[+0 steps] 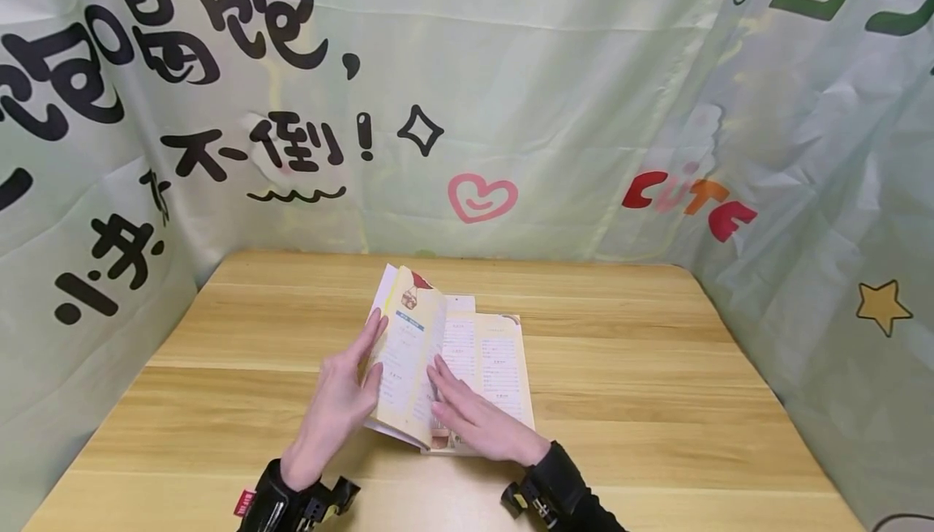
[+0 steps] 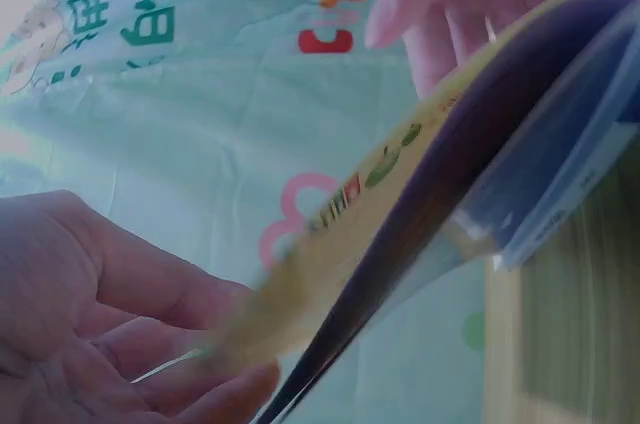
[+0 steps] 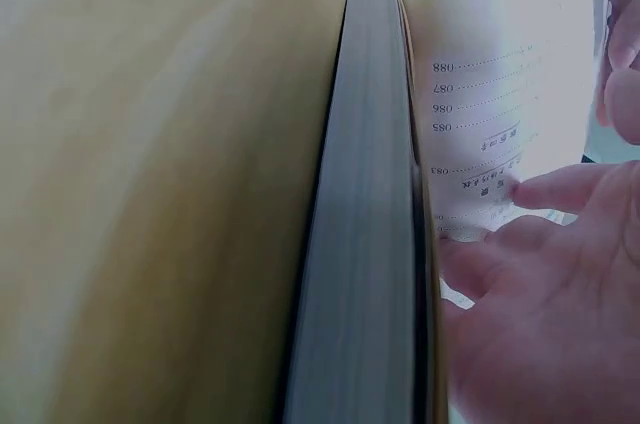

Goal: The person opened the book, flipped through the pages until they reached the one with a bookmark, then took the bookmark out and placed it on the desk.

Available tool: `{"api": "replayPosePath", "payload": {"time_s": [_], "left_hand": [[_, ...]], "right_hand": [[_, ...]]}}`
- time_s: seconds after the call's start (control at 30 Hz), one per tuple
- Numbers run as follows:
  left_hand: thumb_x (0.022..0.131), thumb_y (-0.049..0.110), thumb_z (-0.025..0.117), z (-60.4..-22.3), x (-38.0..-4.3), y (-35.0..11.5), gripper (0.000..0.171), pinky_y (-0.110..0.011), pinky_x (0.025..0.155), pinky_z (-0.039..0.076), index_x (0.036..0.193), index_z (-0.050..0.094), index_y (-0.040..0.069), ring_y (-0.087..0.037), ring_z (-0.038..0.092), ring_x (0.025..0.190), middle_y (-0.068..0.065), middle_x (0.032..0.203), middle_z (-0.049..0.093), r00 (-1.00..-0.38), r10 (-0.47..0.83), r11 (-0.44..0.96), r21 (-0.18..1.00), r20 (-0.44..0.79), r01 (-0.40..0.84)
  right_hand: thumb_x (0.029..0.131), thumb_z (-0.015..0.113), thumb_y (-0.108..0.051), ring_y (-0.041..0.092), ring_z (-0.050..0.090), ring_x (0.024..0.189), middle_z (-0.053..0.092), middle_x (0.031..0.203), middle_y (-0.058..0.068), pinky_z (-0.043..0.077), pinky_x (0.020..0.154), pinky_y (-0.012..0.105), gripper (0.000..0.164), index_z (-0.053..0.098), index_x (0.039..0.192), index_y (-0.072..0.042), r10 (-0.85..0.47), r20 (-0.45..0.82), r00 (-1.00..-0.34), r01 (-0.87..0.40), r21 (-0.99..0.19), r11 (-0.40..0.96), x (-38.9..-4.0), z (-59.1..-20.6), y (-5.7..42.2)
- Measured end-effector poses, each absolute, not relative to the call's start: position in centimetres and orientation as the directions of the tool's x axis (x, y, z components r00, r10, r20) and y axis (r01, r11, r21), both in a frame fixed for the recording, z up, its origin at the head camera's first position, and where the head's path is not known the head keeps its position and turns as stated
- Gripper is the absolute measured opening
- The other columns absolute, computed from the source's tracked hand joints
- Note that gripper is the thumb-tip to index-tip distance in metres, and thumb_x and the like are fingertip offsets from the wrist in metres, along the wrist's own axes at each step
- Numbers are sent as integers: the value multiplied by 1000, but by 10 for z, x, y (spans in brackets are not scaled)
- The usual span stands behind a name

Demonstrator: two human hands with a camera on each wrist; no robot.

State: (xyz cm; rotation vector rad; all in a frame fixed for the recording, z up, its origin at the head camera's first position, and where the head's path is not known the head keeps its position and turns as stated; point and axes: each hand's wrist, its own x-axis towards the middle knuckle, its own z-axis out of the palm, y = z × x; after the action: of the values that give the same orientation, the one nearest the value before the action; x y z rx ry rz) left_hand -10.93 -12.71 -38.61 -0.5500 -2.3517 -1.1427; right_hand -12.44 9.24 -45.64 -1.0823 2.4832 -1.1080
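Note:
An open book with cream pages and columns of print lies on the wooden table. Its left part, a raised page with a small red picture at the top, tilts up from the table. My left hand holds the outer edge of this part, thumb on the printed side and fingers behind it. In the left wrist view the raised part curves away from the fingers, with its dark underside showing. My right hand touches the pages near the spine with extended fingers. The thick page block shows edge-on in the right wrist view.
The wooden table extends around the book on every side. A pale printed cloth hangs behind and beside it. Black wrist mounts with small cameras sit on both forearms. A white sheet edge shows behind the book.

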Motion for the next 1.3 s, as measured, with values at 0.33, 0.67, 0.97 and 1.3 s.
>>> {"api": "replayPosePath", "payload": {"time_s": [0.33,0.67,0.97,1.3], "left_hand": [[70,-14,69,-398,-111,-127,64,-55,110,30,132,50,-13,-38,53,117,-31,124,56,-826,233,815,360,513,454],[83,-14,54,-430,-115,-122,59,-54,109,30,140,39,-12,-37,34,133,-27,147,35,-874,416,685,546,251,483],[92,-6,45,-451,-120,-117,49,-53,112,26,140,39,-12,-34,25,138,-24,151,30,-826,526,642,541,204,543],[98,7,45,-455,-120,-113,49,-57,113,20,143,34,-11,-35,19,140,-24,153,24,-786,597,637,502,160,586]], "right_hand": [[105,24,-41,24,11,143,6,158,17,14,116,55,62,21,152,0,-742,72,-667,-591,-658,466,-122,-455,89],[105,24,-40,25,11,143,13,158,16,12,115,58,61,29,149,2,-758,81,-647,-613,-645,455,-121,-460,87],[106,29,-35,25,21,141,22,156,13,19,114,54,55,34,146,3,-748,100,-656,-553,-738,386,-127,-460,99],[104,37,-32,25,41,131,48,141,15,33,110,49,48,57,130,3,-674,86,-733,-462,-790,402,-137,-457,119]]}}
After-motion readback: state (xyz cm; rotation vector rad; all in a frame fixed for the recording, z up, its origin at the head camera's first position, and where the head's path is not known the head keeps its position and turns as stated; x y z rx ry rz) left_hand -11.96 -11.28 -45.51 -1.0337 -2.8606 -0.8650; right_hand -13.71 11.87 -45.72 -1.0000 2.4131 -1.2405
